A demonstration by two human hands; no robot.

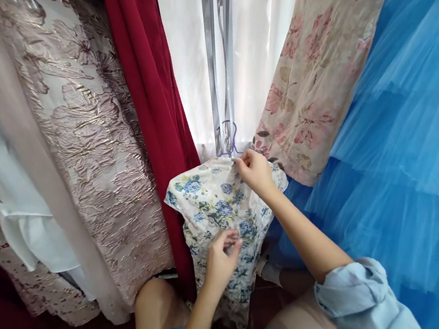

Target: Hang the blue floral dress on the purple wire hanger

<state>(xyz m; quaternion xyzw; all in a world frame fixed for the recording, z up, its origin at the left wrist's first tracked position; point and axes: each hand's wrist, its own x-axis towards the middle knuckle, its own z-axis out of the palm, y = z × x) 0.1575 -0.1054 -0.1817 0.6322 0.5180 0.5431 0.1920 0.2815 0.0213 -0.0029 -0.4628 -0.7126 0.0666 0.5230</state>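
Observation:
A white blouse (pixel 209 199) with blue and yellow flower print hangs on a thin purple hanger (pixel 234 136). At its neckline, my right hand (pixel 255 171) pinches the fabric between thumb and fingertips. My left hand (pixel 221 257) hovers over the blouse's front, lower down. Its fingers are loosely curled with a gap between them and the thumb, and nothing shows in them. The fingertips are slightly blurred. Whether the left hand touches the cloth is hard to tell.
Grey metal poles (pixel 213 34) rise behind the hanger before a white curtain (pixel 185 18). A dark red garment (pixel 143 67) and a pink textured dress (pixel 101 139) hang at left. To the right hang a pink floral garment (pixel 311 90) and a blue tulle dress (pixel 409 140). My bare legs are below.

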